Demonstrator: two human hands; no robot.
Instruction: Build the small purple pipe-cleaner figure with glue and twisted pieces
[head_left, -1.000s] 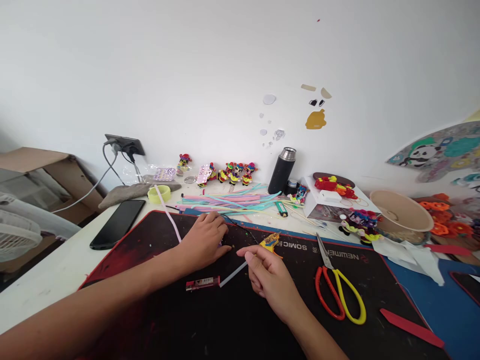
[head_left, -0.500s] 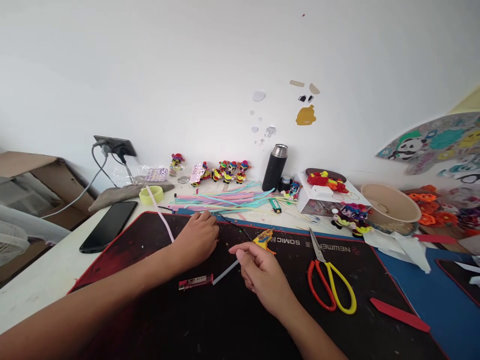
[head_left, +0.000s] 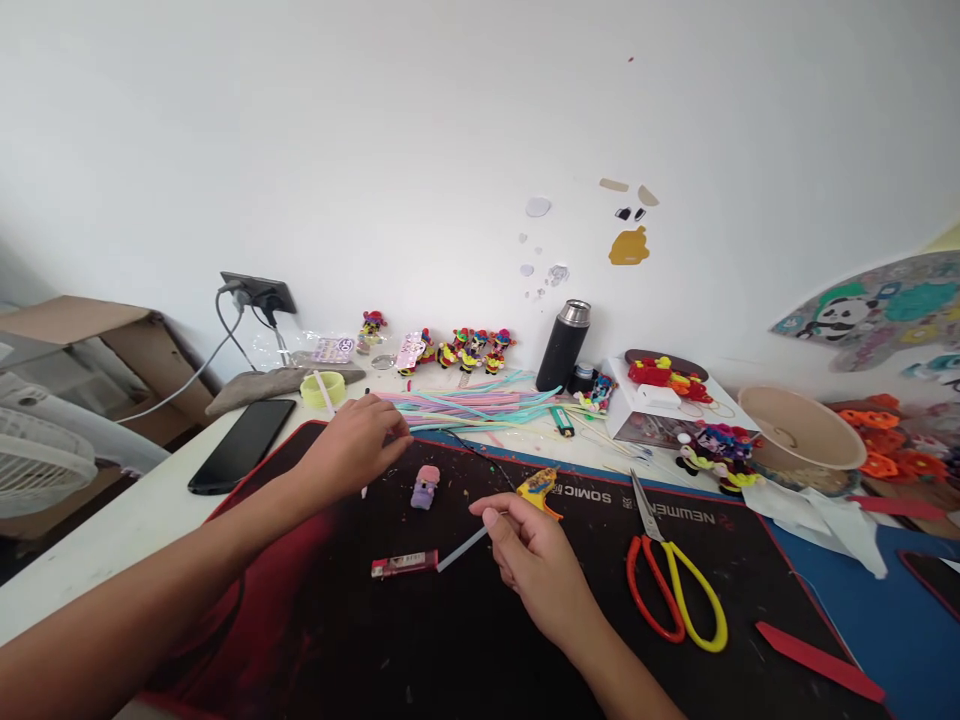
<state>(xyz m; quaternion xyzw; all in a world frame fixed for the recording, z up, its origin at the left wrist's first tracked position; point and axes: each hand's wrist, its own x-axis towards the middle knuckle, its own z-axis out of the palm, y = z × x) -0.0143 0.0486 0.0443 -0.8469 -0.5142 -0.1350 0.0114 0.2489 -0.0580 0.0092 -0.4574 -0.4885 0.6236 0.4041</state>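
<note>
My left hand (head_left: 358, 442) is over the back left of the black mat, fingers apart, beside the pale pink stem (head_left: 325, 392). A small pink and purple fuzzy figure (head_left: 425, 487) lies on the mat to its right. My right hand (head_left: 534, 560) hovers above the middle of the mat, thumb and index finger close together; whatever may be between them is too small to make out. Near those fingertips are a translucent glue stick (head_left: 462, 549) and a yellow glue gun (head_left: 538, 490). A red lighter (head_left: 405, 564) touches the stick's lower end.
Scissors (head_left: 664, 570) with red and yellow handles lie right of my right hand. Behind the mat (head_left: 450, 650) are pastel pipe cleaners (head_left: 480, 405), a black flask (head_left: 564, 345) and several small figures. A phone (head_left: 241, 446) and yellow-green tape roll (head_left: 311, 392) are at left.
My left hand has moved back and to the left, and its fingers have opened. The pink and purple figure now shows on the mat. The whole view has shifted slightly.
</note>
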